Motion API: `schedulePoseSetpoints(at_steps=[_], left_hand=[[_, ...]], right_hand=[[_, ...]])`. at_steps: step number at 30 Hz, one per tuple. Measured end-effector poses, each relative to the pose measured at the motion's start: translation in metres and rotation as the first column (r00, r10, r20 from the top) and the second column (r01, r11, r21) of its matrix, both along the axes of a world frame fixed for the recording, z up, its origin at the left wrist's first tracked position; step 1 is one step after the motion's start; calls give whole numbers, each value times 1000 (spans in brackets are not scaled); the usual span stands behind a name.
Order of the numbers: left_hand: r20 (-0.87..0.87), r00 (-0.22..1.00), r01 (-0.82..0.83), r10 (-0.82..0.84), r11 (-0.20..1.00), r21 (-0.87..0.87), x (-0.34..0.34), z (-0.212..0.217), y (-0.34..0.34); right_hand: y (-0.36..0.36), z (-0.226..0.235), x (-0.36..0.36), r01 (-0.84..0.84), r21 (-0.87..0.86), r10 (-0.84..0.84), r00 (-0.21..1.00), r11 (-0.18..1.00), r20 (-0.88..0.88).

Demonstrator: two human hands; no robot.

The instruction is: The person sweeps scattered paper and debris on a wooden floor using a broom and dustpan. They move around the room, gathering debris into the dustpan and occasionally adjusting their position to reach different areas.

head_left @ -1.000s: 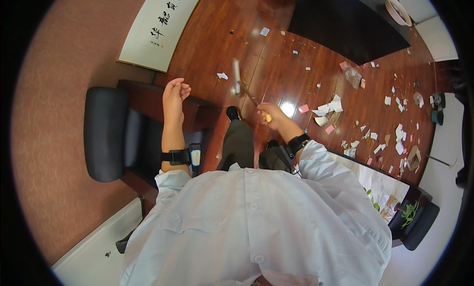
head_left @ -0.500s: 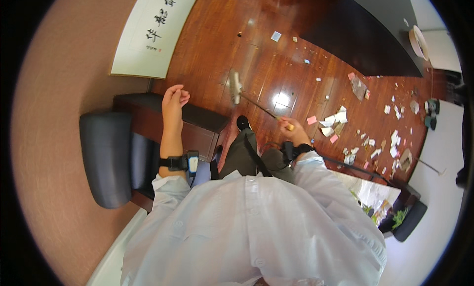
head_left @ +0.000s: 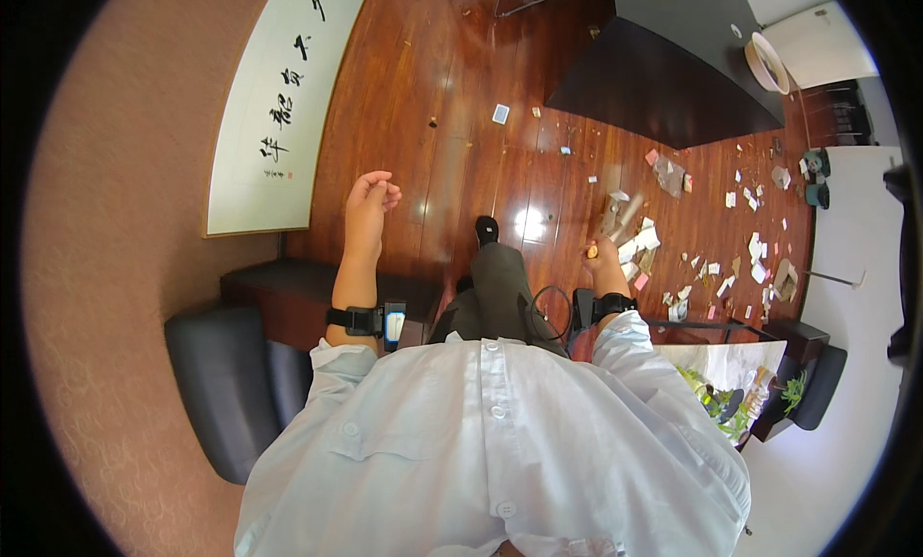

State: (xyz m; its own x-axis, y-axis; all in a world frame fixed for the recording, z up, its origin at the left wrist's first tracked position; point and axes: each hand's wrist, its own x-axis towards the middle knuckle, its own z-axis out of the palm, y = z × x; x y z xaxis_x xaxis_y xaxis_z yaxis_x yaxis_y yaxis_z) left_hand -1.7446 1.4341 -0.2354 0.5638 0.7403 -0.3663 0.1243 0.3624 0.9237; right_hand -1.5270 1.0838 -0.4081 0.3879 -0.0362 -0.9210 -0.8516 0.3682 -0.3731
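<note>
My right hand is closed around the yellowish grip of a long-handled tool with a pale head. That head is blurred by motion and sits close to a heap of white paper scraps on the floor. Whether it is a broom or a mop I cannot tell. My left hand holds nothing; its fingers are loosely bent and apart, in the air above the wooden floor. A dark shoe of mine shows between the hands.
Litter is strewn over the right side. A black desk stands ahead. To the left are a framed calligraphy panel, a dark cabinet and a black chair. A marble-topped table with plants is at my right.
The tool's pale head has swung from ahead of me to the right, beside the paper scraps. My right hand moved right; the left hand stays raised and empty. The view has shifted.
</note>
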Motion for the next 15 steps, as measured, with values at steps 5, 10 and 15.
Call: schedulePoseSetpoints(at_steps=[5,10,15], left_hand=[[-50,999,11,-9,1000,25,31,13,52],[-8,1000,2,-1,996,87,85,41,122],[27,999,-36,32,988,152,133,74,191]], right_hand=[[102,35,22,247,244,-227,968,938,-108],[226,74,63,135,332,-135,991,934,-24],[317,122,116,208,650,-124,977,731,-172]])
